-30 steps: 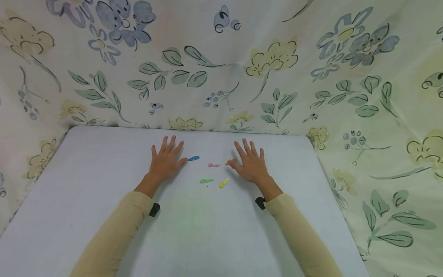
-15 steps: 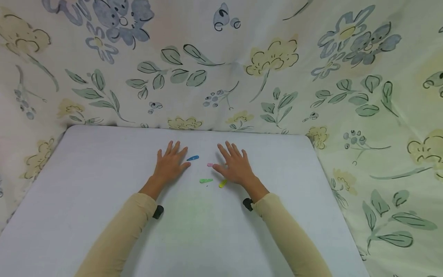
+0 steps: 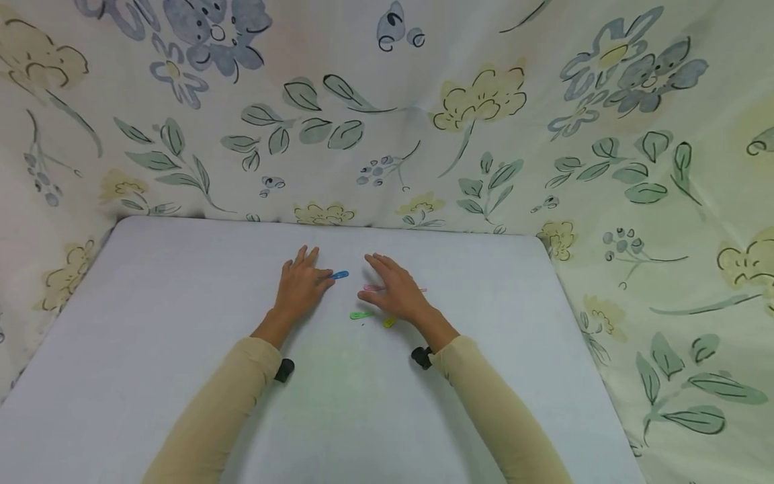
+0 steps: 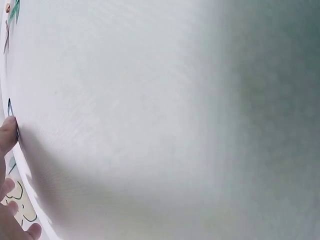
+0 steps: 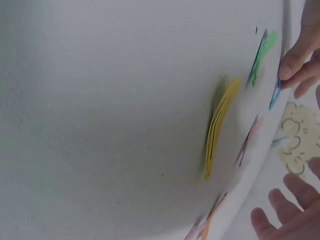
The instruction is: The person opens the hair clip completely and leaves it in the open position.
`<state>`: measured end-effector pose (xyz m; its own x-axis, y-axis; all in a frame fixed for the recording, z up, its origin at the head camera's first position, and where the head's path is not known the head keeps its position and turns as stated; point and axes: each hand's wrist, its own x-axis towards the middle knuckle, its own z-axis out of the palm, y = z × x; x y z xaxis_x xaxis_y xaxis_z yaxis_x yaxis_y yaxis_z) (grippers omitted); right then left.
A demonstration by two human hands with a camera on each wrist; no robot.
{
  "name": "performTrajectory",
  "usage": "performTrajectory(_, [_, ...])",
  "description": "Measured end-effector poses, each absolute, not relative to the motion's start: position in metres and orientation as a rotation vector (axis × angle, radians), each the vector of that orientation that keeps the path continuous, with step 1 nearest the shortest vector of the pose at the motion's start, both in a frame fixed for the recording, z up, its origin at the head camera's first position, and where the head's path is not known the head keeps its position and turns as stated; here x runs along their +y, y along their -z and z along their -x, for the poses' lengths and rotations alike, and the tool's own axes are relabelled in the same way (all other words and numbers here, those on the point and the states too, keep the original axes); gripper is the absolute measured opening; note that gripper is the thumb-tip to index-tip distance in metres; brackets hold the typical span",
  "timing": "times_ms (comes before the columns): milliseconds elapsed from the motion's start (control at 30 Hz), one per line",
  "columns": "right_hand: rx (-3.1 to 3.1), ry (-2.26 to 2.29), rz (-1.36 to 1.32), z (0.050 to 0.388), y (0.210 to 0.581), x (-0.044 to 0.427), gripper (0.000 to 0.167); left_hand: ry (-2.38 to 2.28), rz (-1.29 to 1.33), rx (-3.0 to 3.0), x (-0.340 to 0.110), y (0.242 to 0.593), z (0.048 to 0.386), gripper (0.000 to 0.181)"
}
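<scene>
Between thumb and index finger, my left hand (image 3: 300,286) pinches the narrow end of a blue snap hair clip (image 3: 341,274). The right wrist view also shows this grip on the blue clip (image 5: 275,95). My right hand (image 3: 396,292) hovers with fingers extended and holds nothing. Beneath and around it lie a pink hair clip (image 3: 372,288), a green hair clip (image 3: 361,315) and a yellow hair clip (image 3: 390,323), partly covered by the hand. An orange hair clip (image 5: 214,217) appears in the right wrist view, with a pinkish clip (image 5: 194,229) beside it.
All the clips lie on a white table (image 3: 338,403). A floral cloth (image 3: 387,148) hangs behind the table's far edge and along its sides. Each wrist carries a small black camera.
My left hand has moved slightly right and its thumb and index finger have closed on the blue clip. The right hand has moved left over the pink and yellow clips.
</scene>
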<state>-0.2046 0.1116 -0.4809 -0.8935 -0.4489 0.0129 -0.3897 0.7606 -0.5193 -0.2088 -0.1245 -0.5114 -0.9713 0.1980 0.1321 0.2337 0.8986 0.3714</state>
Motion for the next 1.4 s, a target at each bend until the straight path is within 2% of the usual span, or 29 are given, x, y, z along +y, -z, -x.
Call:
performTrajectory(433, [2.669, 1.097, 0.550, 0.205, 0.483, 0.109, 0.071, 0.710, 0.327, -2.895, -0.118, 0.513, 0.212, 0.020])
performTrajectory(1033, [2.698, 1.066, 0.515, 0.212, 0.497, 0.098, 0.056, 0.823, 0.421, -2.780, -0.114, 0.518, 0.209, 0.015])
performTrajectory(1400, [2.718, 1.147, 0.499, 0.214, 0.496, 0.094, 0.020, 0.858, 0.560, -2.794, -0.107, 0.516, 0.205, 0.015])
